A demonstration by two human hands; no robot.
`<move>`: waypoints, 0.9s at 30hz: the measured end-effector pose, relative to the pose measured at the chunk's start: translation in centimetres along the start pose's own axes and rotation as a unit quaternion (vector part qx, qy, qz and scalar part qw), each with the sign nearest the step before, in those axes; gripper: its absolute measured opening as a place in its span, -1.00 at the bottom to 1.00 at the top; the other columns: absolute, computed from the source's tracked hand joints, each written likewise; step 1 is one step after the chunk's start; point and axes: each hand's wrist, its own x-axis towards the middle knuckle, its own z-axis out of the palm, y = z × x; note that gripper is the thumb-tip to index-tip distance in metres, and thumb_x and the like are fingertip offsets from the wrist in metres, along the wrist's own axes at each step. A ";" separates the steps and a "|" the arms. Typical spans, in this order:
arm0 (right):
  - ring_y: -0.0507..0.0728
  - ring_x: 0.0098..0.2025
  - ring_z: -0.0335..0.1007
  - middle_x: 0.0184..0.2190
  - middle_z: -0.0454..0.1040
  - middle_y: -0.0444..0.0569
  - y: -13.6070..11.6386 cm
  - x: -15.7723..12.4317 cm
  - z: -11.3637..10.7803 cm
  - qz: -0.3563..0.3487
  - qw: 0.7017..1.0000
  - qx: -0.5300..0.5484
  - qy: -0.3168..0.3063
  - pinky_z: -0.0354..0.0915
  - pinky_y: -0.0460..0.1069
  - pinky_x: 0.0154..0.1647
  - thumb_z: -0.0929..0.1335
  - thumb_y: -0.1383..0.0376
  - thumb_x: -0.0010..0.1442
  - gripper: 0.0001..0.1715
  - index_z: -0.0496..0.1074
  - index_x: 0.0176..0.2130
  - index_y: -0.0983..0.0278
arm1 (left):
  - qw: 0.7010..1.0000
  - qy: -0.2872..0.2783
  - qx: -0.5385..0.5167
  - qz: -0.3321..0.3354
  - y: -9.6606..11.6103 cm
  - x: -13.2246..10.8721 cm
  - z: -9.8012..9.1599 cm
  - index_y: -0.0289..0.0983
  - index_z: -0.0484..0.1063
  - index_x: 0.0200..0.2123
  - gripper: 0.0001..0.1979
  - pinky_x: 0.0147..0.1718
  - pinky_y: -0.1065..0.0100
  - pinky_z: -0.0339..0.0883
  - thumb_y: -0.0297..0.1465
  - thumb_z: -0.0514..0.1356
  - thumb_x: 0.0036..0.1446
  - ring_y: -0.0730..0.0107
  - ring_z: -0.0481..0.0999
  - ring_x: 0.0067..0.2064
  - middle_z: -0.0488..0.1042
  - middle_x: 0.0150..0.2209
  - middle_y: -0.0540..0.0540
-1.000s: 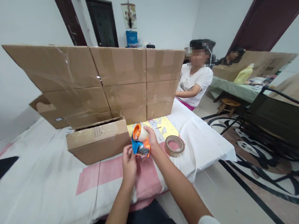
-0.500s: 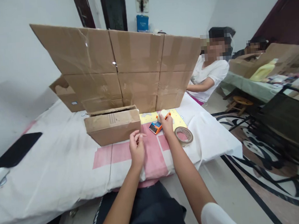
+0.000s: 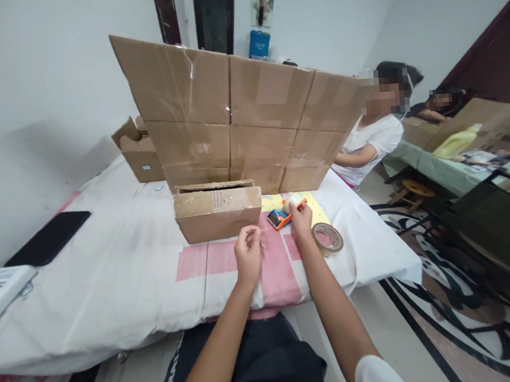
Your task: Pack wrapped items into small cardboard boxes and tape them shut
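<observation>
Around one o'clock, right hand [image 3: 302,219] is gripping the tape dispenser [image 3: 280,218]; left hand [image 3: 248,255] is pinched, can't tell on what. Tall cardboard [image 3: 262,146] at twelve's already taped; small box [image 3: 220,225] at eleven gaps on top.

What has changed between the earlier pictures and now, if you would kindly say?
The right hand has moved the tape dispenser forward and rightward, away from the left hand and nearer the brown tape roll; it still holds the dispenser. The left hand is now apart from it, fingers bent in, though whether they pinch tape is unclear. The front cardboard box, cardboard panel and brown tape roll stayed put.
</observation>
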 end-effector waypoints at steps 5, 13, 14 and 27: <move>0.12 -0.36 0.42 -0.40 0.47 -0.08 -0.5 0.5 -0.3 0.014 0.999 -0.024 0.024 0.37 0.01 -0.30 0.47 0.08 -0.06 -0.46 0.31 -0.16 0.30 | 0.999 0.021 0.020 0.014 0.4 0.1 -0.4 -0.23 0.47 -0.24 -0.83 -0.31 0.43 0.32 -0.24 0.22 0.24 0.42 0.46 -0.32 0.54 -0.30 -0.05; 0.08 -0.32 0.33 -0.33 0.34 -0.11 -5.2 -4.6 -1.2 -0.110 0.988 -0.090 -0.055 0.32 -0.01 -0.25 0.41 0.06 0.16 -0.58 0.38 -0.09 0.26 | 0.999 0.025 0.044 0.014 1.0 0.4 -2.0 -0.24 0.54 -0.27 -0.84 -0.27 0.39 0.34 -0.28 0.25 0.20 0.37 0.50 -0.29 0.58 -0.31 -0.06; 0.09 -0.30 0.34 -0.32 0.38 -0.08 -6.0 -5.8 -1.3 -0.121 0.979 -0.098 -0.133 0.31 -0.01 -0.25 0.40 0.07 0.19 -0.64 0.43 -0.13 0.26 | 0.999 0.018 0.046 0.015 1.2 0.4 -2.2 -0.24 0.55 -0.27 -0.84 -0.28 0.39 0.34 -0.27 0.26 0.19 0.37 0.51 -0.29 0.58 -0.31 -0.06; 0.09 -0.37 0.35 -0.41 0.47 -0.07 -9.3 -11.6 1.6 -0.175 0.914 -0.127 -0.345 0.22 -0.01 -0.34 0.37 0.23 0.29 -0.82 0.52 -0.34 0.24 | 0.993 0.014 0.102 0.061 3.0 0.0 -4.3 -0.21 0.58 -0.25 -0.86 -0.30 0.38 0.33 -0.27 0.29 0.20 0.38 0.51 -0.31 0.62 -0.30 -0.05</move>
